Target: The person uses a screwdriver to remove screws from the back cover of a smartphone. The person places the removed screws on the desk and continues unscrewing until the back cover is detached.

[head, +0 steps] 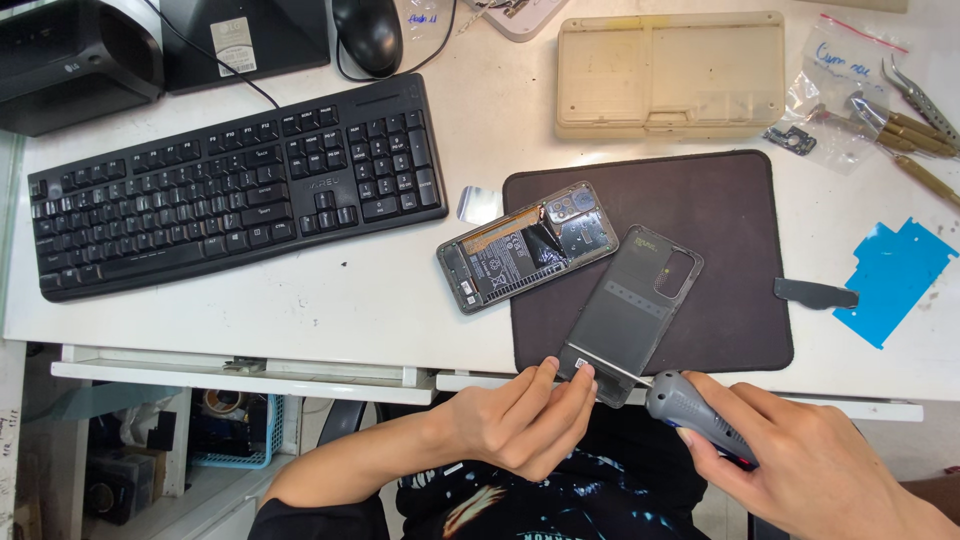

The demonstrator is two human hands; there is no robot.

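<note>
Pinching the near end of a grey phone back cover [630, 305], the left hand [525, 425] is closing its thumb and fingertips on the cover's lower edge, at the near rim of the dark work mat [720, 210]

Right hand [810, 465]: wrapping fully around the grey handle of a screwdriver [690, 410], whose thin shaft is reaching left and meeting the cover's near end just beside the left fingertips

Back cover: lying tilted on the mat, its camera cutout pointing toward the far right and its near end overhanging the edge of the white table [360, 300]

Opened phone body [525, 245]: lying just left of the cover, half on the mat and half on the table, showing its battery and camera modules

Black keyboard [235, 185]: sitting to the far left, well apart from both hands, with a black mouse [368, 32] beyond it

Beige parts tray [670, 75]: resting beyond the mat at the far side

Blue film sheet [893, 275]: lying at the right of the table, with a small dark strip [815, 293] between it and the mat

Tweezers and brass-handled tools [915, 125]: lying at the far right corner beside a clear plastic bag [835, 95]
</note>
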